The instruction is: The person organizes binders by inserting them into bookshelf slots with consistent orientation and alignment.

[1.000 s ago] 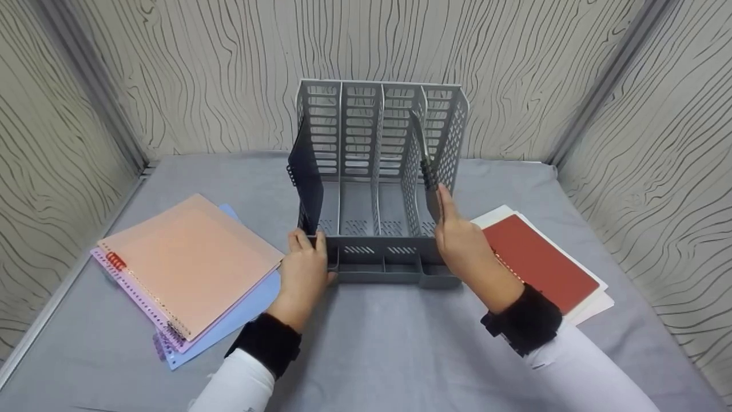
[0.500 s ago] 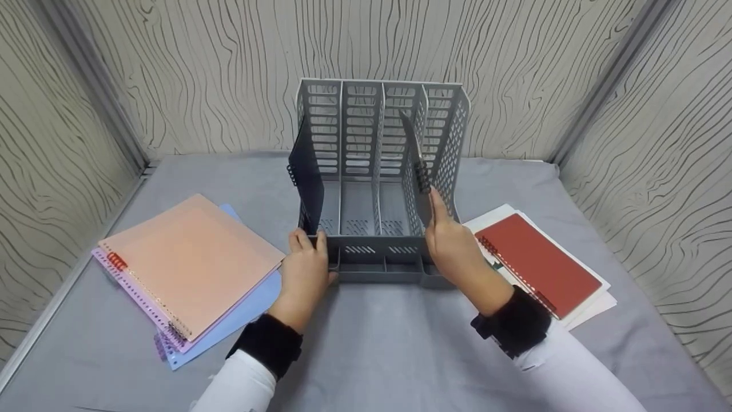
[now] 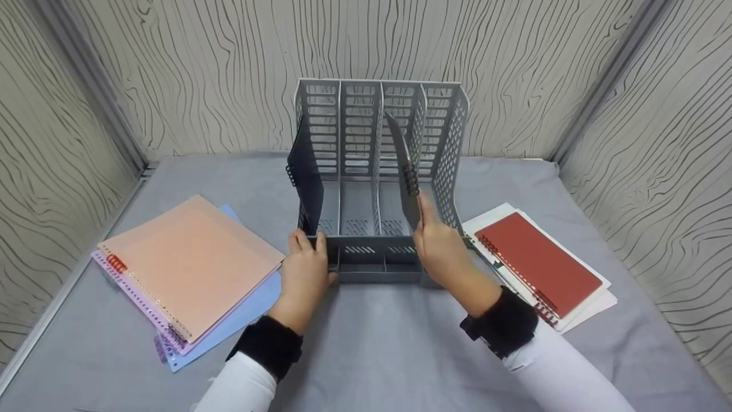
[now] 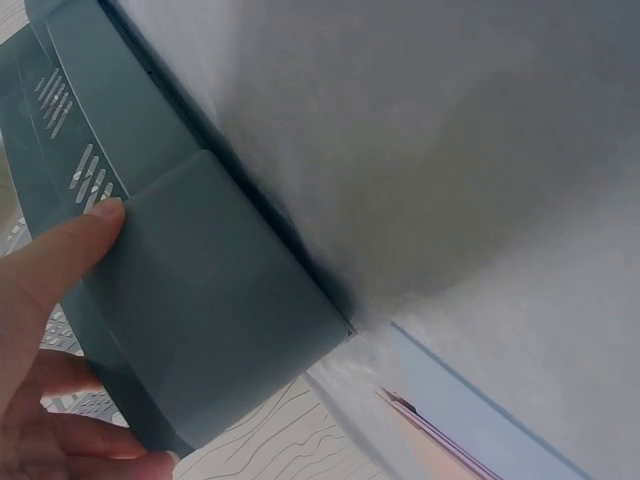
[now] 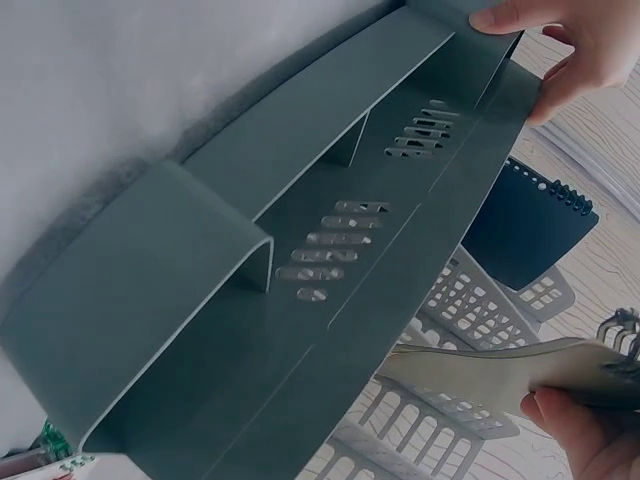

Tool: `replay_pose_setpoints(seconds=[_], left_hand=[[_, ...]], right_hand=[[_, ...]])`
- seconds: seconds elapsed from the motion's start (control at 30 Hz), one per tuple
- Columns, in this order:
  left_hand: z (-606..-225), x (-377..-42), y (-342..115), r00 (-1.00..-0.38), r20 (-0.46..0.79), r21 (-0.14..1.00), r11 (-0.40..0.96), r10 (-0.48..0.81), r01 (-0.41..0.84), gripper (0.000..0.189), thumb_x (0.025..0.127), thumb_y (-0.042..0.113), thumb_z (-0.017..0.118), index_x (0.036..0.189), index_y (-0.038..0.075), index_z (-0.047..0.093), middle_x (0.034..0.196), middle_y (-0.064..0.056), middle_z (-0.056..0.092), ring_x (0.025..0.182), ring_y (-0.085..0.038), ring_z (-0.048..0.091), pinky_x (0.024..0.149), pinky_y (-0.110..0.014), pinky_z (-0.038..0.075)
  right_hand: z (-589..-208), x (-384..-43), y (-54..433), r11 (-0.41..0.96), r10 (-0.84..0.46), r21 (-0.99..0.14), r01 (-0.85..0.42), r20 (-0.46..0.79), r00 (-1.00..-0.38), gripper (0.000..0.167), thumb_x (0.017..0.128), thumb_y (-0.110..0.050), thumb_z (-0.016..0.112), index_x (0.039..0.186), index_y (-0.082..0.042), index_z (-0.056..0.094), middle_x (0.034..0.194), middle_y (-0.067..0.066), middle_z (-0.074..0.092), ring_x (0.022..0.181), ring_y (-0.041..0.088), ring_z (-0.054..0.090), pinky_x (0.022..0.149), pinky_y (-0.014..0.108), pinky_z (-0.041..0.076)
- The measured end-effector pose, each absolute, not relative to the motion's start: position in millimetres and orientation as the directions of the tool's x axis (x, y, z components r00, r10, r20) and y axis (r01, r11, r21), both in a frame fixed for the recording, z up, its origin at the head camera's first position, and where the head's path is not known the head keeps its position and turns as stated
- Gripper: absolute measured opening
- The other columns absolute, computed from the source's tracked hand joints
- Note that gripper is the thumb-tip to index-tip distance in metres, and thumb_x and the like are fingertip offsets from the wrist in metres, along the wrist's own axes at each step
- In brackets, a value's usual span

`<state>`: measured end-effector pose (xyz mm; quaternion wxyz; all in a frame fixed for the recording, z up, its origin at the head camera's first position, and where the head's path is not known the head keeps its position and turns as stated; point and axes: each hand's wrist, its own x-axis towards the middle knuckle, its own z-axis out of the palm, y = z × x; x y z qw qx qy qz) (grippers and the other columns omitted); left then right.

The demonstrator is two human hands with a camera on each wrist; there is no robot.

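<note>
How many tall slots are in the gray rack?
4 in the gray rack: far left, with a dark notebook; middle left; middle right, partly covered by another notebook in the right hand; far right.

Both arms reach forward from lower frame edge, angled inward, hands apart. White left sleeve (image 3: 237,383) and right sleeve (image 3: 566,372) run down to black left wristband (image 3: 267,345) and right wristband (image 3: 502,324). Left hand (image 3: 306,270): back turned up, fingertips pointing away from body; left wrist view shows thumb (image 4: 85,242) opposed to bent fingers (image 4: 95,438) in grip. Right hand (image 3: 441,247): slightly farther forward, pinching, index finger (image 3: 428,209) stretched upward.
</note>
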<state>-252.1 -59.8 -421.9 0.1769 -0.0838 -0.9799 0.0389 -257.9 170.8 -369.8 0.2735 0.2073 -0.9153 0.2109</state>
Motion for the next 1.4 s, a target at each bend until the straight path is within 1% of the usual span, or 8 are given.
replay_pose_setpoints(seconds=[0.23, 0.47, 0.6, 0.77, 0.93, 1.0, 1.2, 1.4], left_hand=[[-422.3, -250.7, -61.5, -0.924, 0.328, -0.191, 0.972, 0.195, 0.137, 0.087, 0.066, 0.058, 0.075, 0.130, 0.003, 0.053, 0.122, -0.034, 0.050, 0.113, -0.041, 0.051, 0.061, -0.031, 0.056], [-423.1, -251.7, -61.5, -0.926, 0.332, -0.161, 0.978, 0.179, 0.132, 0.087, 0.065, 0.057, 0.076, 0.130, 0.003, 0.053, 0.122, -0.034, 0.049, 0.113, -0.041, 0.050, 0.059, -0.032, 0.056], [-423.5, -252.8, -61.4, -0.919, 0.351, -0.145, 0.980, 0.178, 0.134, 0.087, 0.064, 0.056, 0.077, 0.129, 0.003, 0.054, 0.121, -0.034, 0.050, 0.112, -0.042, 0.051, 0.058, -0.033, 0.056], [-422.1, -252.9, -61.6, -0.923, 0.343, -0.134, 0.982, 0.174, 0.135, 0.087, 0.064, 0.056, 0.077, 0.130, 0.003, 0.054, 0.122, -0.035, 0.049, 0.113, -0.042, 0.051, 0.055, -0.033, 0.055], [-421.8, -252.7, -62.1, -0.919, 0.352, -0.122, 0.983, 0.175, 0.140, 0.087, 0.063, 0.055, 0.078, 0.129, 0.003, 0.054, 0.122, -0.035, 0.049, 0.112, -0.042, 0.051, 0.058, -0.035, 0.056], [-422.4, -253.0, -62.4, -0.917, 0.359, -0.119, 0.983, 0.173, 0.139, 0.087, 0.063, 0.054, 0.079, 0.129, 0.003, 0.054, 0.122, -0.035, 0.049, 0.112, -0.042, 0.051, 0.060, -0.035, 0.056], [-423.8, -252.4, -61.4, -0.924, 0.341, -0.139, 0.981, 0.174, 0.134, 0.087, 0.064, 0.056, 0.077, 0.130, 0.003, 0.054, 0.122, -0.035, 0.049, 0.114, -0.042, 0.050, 0.058, -0.033, 0.056], [-423.7, -252.6, -58.3, -0.930, 0.329, -0.123, 0.984, 0.165, 0.131, 0.088, 0.065, 0.057, 0.076, 0.130, 0.003, 0.053, 0.124, -0.035, 0.048, 0.115, -0.043, 0.049, 0.058, -0.035, 0.056]], right_hand=[[-368.8, -255.3, 161.1, 0.817, -0.266, -0.314, -0.484, 0.540, -0.799, 0.048, 0.091, -0.004, 0.043, 0.136, 0.010, 0.030, 0.052, 0.002, 0.038, 0.041, 0.018, 0.037, 0.037, 0.034, 0.037], [-369.9, -255.0, 152.9, 0.807, -0.271, -0.347, -0.479, 0.502, -0.821, 0.048, 0.094, -0.005, 0.042, 0.138, 0.010, 0.028, 0.053, 0.001, 0.040, 0.044, 0.017, 0.037, 0.041, 0.036, 0.039], [-371.8, -255.5, 149.5, 0.801, -0.269, -0.368, -0.472, 0.483, -0.833, 0.048, 0.094, -0.005, 0.041, 0.138, 0.009, 0.029, 0.052, 0.001, 0.041, 0.043, 0.016, 0.037, 0.040, 0.035, 0.037], [-373.9, -256.6, 144.9, 0.793, -0.283, -0.350, -0.499, 0.514, -0.810, 0.047, 0.093, -0.004, 0.042, 0.136, 0.011, 0.030, 0.052, 0.001, 0.040, 0.043, 0.014, 0.034, 0.038, 0.032, 0.033], [-375.0, -257.8, 140.5, 0.784, -0.289, -0.341, -0.519, 0.539, -0.791, 0.047, 0.093, -0.003, 0.043, 0.135, 0.012, 0.031, 0.052, 0.001, 0.040, 0.043, 0.014, 0.034, 0.039, 0.033, 0.033], [-375.1, -258.0, 138.1, 0.782, -0.284, -0.353, -0.514, 0.533, -0.797, 0.047, 0.093, -0.004, 0.042, 0.135, 0.012, 0.031, 0.051, 0.000, 0.040, 0.043, 0.014, 0.033, 0.039, 0.033, 0.033], [-375.4, -256.5, 128.6, 0.767, -0.273, -0.413, -0.491, 0.483, -0.832, 0.045, 0.095, -0.006, 0.039, 0.136, 0.010, 0.029, 0.053, 0.001, 0.041, 0.042, 0.014, 0.036, 0.039, 0.031, 0.035], [-376.5, -256.0, 119.4, 0.753, -0.262, -0.456, -0.473, 0.452, -0.853, 0.045, 0.097, -0.008, 0.037, 0.137, 0.011, 0.028, 0.055, 0.002, 0.044, 0.045, 0.017, 0.042, 0.042, 0.034, 0.041]])
